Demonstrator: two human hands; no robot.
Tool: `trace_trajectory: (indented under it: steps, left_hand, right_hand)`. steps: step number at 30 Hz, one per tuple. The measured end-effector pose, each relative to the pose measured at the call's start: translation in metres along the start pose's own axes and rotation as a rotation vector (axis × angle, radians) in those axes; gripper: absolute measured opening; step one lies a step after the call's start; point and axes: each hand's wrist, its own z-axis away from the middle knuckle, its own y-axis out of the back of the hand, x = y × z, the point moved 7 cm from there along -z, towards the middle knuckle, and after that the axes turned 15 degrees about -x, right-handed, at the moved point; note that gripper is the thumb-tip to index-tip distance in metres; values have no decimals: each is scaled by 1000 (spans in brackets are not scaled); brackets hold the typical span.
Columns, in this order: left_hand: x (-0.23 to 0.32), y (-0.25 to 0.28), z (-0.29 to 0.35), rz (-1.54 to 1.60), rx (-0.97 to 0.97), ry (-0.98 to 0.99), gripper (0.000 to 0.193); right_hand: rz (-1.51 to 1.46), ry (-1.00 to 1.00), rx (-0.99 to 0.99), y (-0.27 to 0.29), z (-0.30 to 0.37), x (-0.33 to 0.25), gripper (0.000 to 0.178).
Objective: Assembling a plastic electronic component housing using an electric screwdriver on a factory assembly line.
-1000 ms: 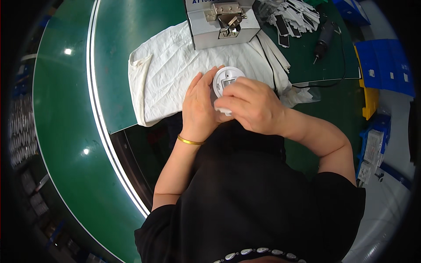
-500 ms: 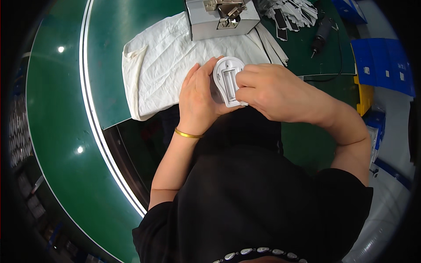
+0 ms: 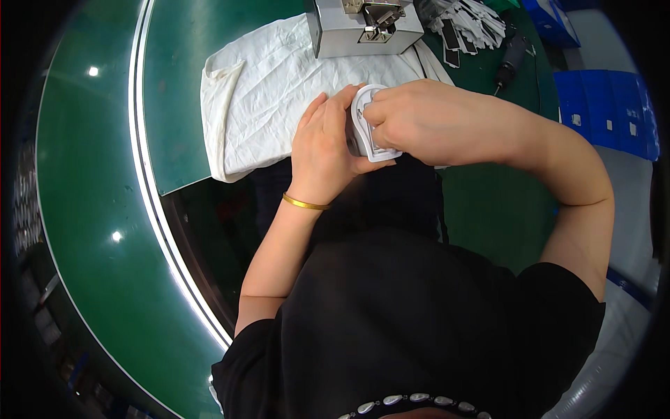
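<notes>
White plastic teardrop-shaped housing (image 3: pixel 366 136), upper centre of frame: held in half-curled left hand (image 3: pixel 321 150); right hand (image 3: pixel 419 119) closely bent over its recessed face, any pinched item indiscernible. Firm cradling presumably steadied fingerwork.
</notes>
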Motion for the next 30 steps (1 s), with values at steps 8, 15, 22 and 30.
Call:
trace_trajectory:
  steps: [8,15,22,30]
  left_hand:
    - [3,2,1,-8,37,-24,94]
    - [0,-1,0,-36,22,-20,90]
    - [1,2,1,12,-16,-7,100]
    - [0,-1,1,38,-16,4,108]
  right_hand:
    - [36,4,105,5,8,-17,10]
    - [307,38,73,-3,3,-41,10]
    - [186,-188,293,32,38,4,18]
    - [-59,-234,539,-5,39,31,21]
